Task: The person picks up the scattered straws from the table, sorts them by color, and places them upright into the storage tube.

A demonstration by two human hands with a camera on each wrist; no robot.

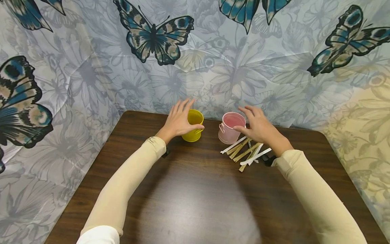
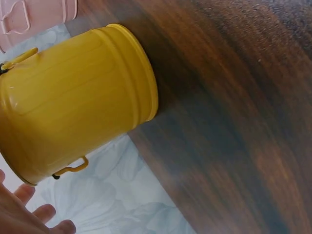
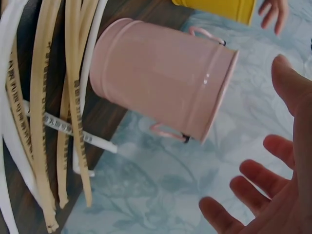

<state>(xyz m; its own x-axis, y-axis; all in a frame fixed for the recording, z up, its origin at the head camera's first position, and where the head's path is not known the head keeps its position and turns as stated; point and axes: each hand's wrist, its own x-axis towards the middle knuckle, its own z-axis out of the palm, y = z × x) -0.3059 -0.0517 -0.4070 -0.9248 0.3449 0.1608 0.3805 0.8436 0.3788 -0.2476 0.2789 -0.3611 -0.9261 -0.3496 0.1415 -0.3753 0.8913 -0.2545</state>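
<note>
A small yellow bucket (image 1: 191, 136) with side handles stands upright near the table's back edge. Beside it my left hand (image 1: 177, 122) is spread, thumb in front of the rim; in the left wrist view its fingertips are close to the rim, and contact cannot be told. To the right stands a pink bucket (image 1: 228, 135) of the same kind. My right hand (image 1: 258, 126) hovers at its right with fingers apart, a small gap from the rim in the right wrist view. The insides of both buckets are only partly visible.
A loose pile of slim white and tan paper-wrapped sticks (image 1: 246, 154), some printed with dark characters, lies below my right hand. They sit on the dark wood table (image 1: 195, 189). A butterfly-patterned cloth (image 1: 237, 67) hangs right behind the table's back edge.
</note>
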